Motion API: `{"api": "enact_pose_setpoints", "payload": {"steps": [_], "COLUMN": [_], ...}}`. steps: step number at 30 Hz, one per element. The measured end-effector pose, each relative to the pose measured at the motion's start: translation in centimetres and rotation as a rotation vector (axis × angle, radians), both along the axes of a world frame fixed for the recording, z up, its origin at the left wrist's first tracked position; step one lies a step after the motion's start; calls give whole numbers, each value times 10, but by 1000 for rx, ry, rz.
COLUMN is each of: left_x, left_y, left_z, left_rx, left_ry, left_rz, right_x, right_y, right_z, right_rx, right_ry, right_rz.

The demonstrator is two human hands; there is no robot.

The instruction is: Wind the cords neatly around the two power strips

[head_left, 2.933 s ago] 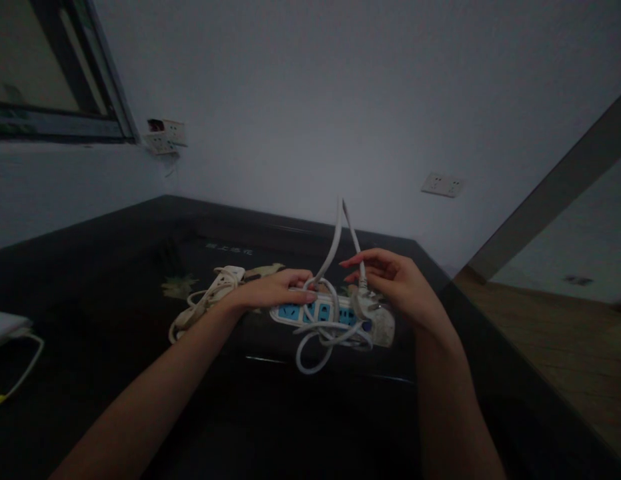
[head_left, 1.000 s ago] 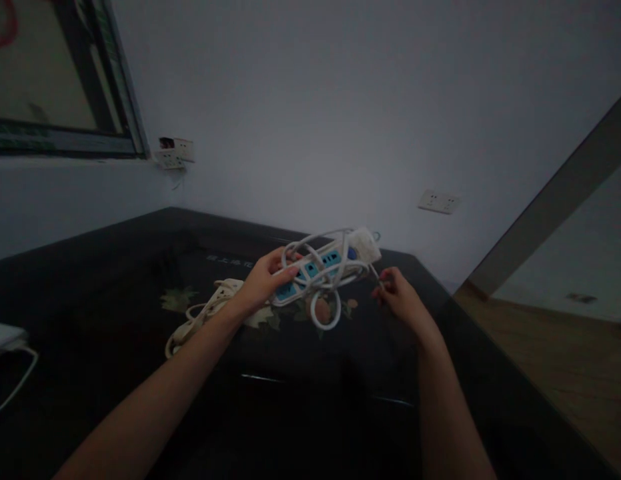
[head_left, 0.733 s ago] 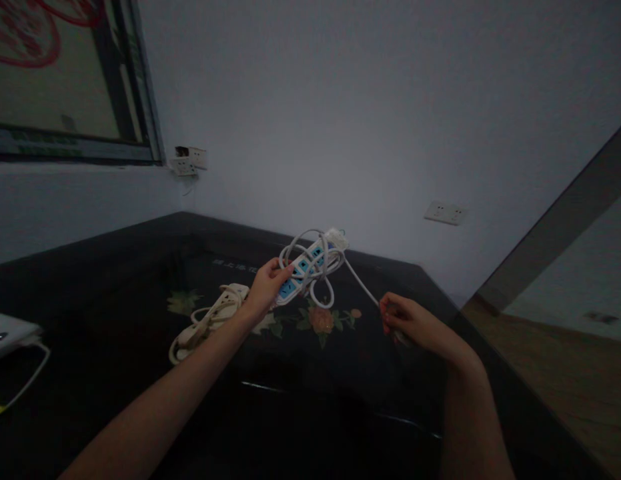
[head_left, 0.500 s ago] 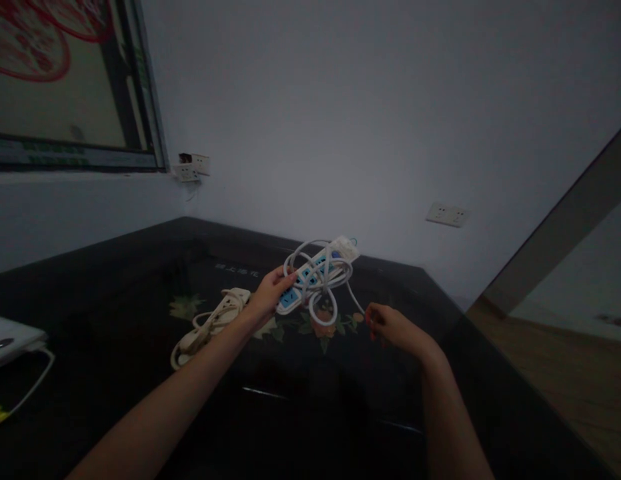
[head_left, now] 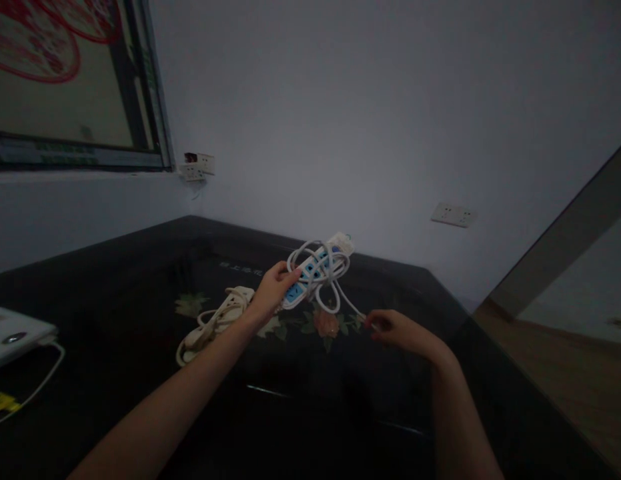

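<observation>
My left hand (head_left: 276, 288) is closed around the near end of a white power strip (head_left: 294, 293) with blue socket faces, lifted above the dark table and tilted up to the right. Its white cord (head_left: 331, 307) is looped round the strip in several coils. One length of the cord runs down to the right, where the fingertips of my right hand (head_left: 387, 327) pinch it; the cord's end is hidden in the fingers. A second, cream power strip (head_left: 240, 293) with its cord bundled on it lies on the table beside my left forearm, partly covered by it.
The glossy black table (head_left: 310, 413) has a printed flower pattern and meets the wall at the back. At the left lies a white device (head_left: 20, 337) with a cable and a yellow tag (head_left: 5, 402). Wall sockets (head_left: 453, 215) are at the right, more (head_left: 197, 167) in the left corner.
The cord loops hanging from the strip have shifted and become smaller. My right hand keeps hold of the cord, with its fingers turned slightly. The whole view has moved a little.
</observation>
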State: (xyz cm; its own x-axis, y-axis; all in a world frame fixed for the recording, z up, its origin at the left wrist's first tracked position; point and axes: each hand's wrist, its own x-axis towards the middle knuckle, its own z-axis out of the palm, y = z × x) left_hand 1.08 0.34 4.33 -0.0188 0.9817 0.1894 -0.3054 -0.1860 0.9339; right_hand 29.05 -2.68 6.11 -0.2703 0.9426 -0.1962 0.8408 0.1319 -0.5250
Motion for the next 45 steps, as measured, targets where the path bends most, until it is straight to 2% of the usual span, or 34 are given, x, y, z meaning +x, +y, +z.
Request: {"api": "enact_pose_setpoints", "payload": {"steps": [2, 4, 6, 8, 11, 15, 21, 26, 31, 35, 38, 41, 43, 45], "left_x": [-4, -7, -9, -9, -5, 0, -4, -7, -21, -30, -28, -21, -16, -11], "left_y": [3, 5, 7, 7, 4, 0, -5, 0, 12, 19, 22, 23, 20, 15], "left_z": [-1, -3, -3, -3, -3, -2, 3, 7, 5, -5, -14, -21, -22, -20], "left_rx": [10, 15, 13, 8, -12, -67, -159, -186, -168, -150, -132, -95, -41, 31], "left_ry": [35, 63, 81, 86, 63, -24, -139, -201, -215, -130, -7, 168, 302, 437], "left_rz": [61, 113, 136, 118, 41, -46, -184, -133, 8, 103, 102, 74, 62, 58], "right_x": [-5, -14, -25, -34, -42, -44, -52, -63, -67, -57, -51, -53, -58, -64], "right_y": [-10, -24, -38, -49, -55, -47, -33, -30, -42, -58, -70, -76, -75, -71], "right_z": [18, 36, 49, 55, 51, 37, 22, 16, 30, 55, 71, 77, 76, 72], "right_rx": [128, 366, 450, 396, 282, 139, 103, 43, 51, 154, 344, 504, 503, 417], "right_ry": [36, 91, 107, 94, 22, -99, -189, -178, -57, 187, 313, 401, 482, 584], "right_rz": [32, 48, 44, 73, 102, 132, 147, 234, 371, 315, 183, 81, 63, 70]}}
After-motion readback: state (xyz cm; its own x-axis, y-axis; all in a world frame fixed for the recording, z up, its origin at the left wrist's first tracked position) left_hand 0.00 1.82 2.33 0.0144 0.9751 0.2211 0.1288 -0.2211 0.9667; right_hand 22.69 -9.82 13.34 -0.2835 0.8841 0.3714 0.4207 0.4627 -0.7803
